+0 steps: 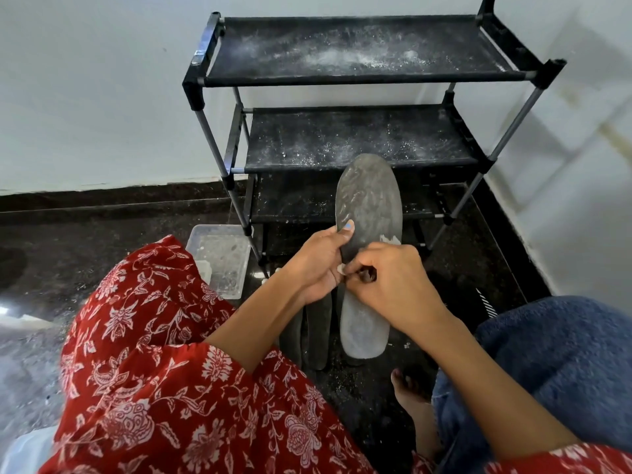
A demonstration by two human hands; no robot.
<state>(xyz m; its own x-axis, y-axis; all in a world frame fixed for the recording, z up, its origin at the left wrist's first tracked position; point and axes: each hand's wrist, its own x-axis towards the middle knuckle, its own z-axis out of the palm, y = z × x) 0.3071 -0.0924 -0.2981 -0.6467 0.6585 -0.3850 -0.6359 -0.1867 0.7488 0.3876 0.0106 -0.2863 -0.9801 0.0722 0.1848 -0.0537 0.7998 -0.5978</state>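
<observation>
Clear plastic tub (219, 258) on the floor. Spare insoles (319, 333) lie on the floor under the hands. Left hand (318, 265) fingers wrap the dusty grey insole (369, 206), held mid-air. Right hand (393, 278) fingers curled, pinching its edge. Powder-flecked shoe rack (427, 138) behind.

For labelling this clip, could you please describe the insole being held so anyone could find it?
Start at the black shoe rack against the white wall. Right in front of it, the left hand and right hand hold a long grey insole. Unlike the darker insoles on the floor, it is lighter grey with pale streaks.
</observation>
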